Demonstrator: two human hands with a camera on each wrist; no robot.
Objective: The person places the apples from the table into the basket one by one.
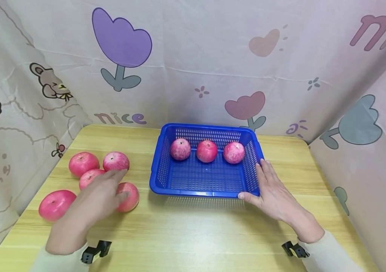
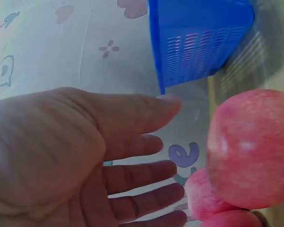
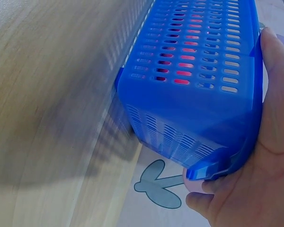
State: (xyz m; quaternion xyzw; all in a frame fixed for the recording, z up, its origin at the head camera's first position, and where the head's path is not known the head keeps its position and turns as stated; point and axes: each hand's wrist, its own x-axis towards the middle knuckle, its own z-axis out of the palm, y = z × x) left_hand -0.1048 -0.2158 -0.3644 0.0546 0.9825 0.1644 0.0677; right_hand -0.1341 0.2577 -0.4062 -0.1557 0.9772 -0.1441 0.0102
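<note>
Three red apples stand in a row in the blue plastic basket (image 1: 206, 194): a left one (image 1: 180, 149), a middle one (image 1: 207, 151) and a right one (image 1: 233, 153). My left hand (image 1: 99, 196) hovers over loose apples on the left, fingers stretched out. Its thumb overlaps the nearest apple (image 1: 129, 198) in the head view. In the left wrist view that palm holds nothing, and a large apple (image 2: 251, 149) is just off the fingertips. My right hand (image 1: 274, 190) rests on the basket's right front corner, fingers extended along the right rim and thumb on the front rim.
More apples lie on the wooden table (image 1: 193, 234): one at the back left (image 1: 83, 164), a streaked one (image 1: 116, 161), one partly covered by the left hand (image 1: 90, 177), and one at the front left (image 1: 56, 205). A printed curtain (image 1: 193, 49) surrounds the table.
</note>
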